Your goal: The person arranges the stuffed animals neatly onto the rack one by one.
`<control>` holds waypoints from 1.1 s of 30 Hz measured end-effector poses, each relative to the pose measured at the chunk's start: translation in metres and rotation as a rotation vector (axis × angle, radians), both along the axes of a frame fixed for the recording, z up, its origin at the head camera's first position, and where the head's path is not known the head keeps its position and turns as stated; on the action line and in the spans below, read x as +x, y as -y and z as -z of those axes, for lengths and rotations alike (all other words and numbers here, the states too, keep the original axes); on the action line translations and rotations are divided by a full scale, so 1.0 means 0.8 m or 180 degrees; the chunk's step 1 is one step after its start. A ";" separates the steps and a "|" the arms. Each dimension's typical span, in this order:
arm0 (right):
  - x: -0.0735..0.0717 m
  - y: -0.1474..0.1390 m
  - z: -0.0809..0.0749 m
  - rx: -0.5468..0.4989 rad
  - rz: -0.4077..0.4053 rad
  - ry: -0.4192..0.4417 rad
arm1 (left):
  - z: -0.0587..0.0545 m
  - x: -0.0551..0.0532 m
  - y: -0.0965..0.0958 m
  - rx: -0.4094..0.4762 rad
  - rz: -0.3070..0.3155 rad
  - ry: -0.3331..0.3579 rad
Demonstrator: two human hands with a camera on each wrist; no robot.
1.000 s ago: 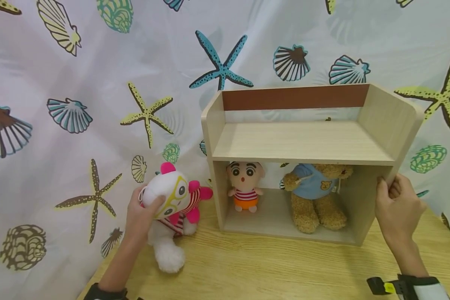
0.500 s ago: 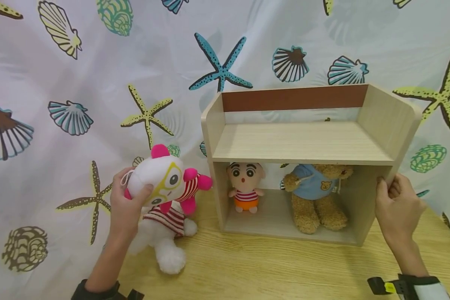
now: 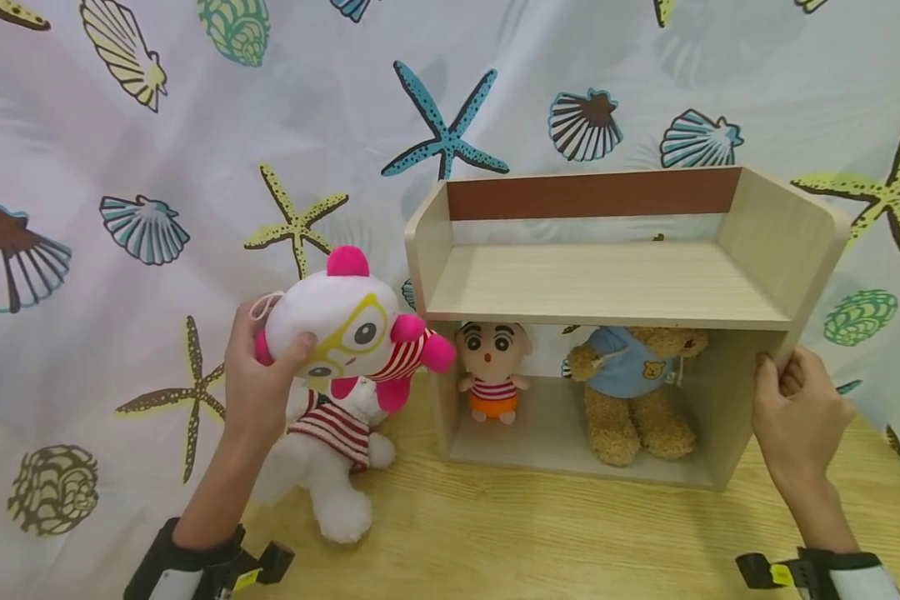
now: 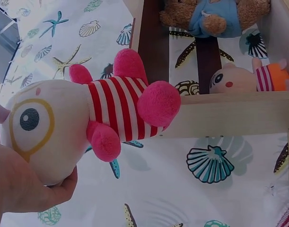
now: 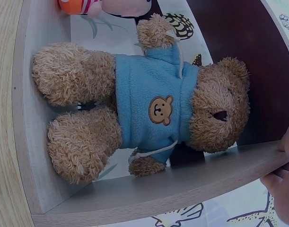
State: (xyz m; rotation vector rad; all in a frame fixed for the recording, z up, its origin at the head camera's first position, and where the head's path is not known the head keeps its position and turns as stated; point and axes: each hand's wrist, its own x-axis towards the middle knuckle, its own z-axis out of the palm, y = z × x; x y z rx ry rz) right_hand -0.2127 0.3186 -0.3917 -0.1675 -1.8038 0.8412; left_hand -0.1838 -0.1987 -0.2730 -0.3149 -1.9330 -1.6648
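Observation:
My left hand (image 3: 258, 375) grips the white head of a panda plush toy (image 3: 337, 317) with yellow glasses, pink ears and a red-striped shirt. The toy lies tilted sideways, its pink feet pointing at the shelf's left side panel. Below it a fluffy white plush (image 3: 330, 475) in a striped top sits on the table, its head mostly hidden. At the right, my right hand (image 3: 802, 417) holds the front edge of the small wooden shelf's (image 3: 607, 283) right side panel. In the right wrist view, fingers and thumb pinch that panel near a brown teddy bear (image 5: 153, 104) in a blue hoodie.
A small boy doll (image 3: 492, 375) in a striped shirt and orange shorts sits at the left of the lower compartment, the teddy at its right. A brown strip (image 3: 592, 193) crosses the shelf's back. Behind stands a seashell-print curtain (image 3: 330, 83); below is a wood-grain table (image 3: 540, 533).
My left hand has lifted the panda plush up off the white plush, uncovering more of its striped top, then moved it slightly right toward the shelf. My right hand stays on the side panel.

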 end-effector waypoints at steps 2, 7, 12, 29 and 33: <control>0.000 -0.001 0.001 0.0011 0.0010 0.0012 | -0.008 -0.001 -0.004 -0.0009 0.0064 -0.0078; 0.000 -0.001 0.001 0.0030 0.0007 0.0023 | -0.033 -0.005 -0.016 -0.0039 0.0265 -0.0266; 0.001 -0.001 0.000 0.0020 0.0006 0.0026 | -0.057 -0.013 -0.031 -0.0087 0.0416 -0.0548; 0.000 0.001 0.000 -0.0057 -0.0054 0.0014 | -0.124 -0.075 -0.115 -0.0455 0.0807 -0.0585; -0.001 0.000 0.001 -0.0082 -0.0071 -0.0026 | -0.125 -0.087 -0.124 -0.0449 0.0815 -0.0543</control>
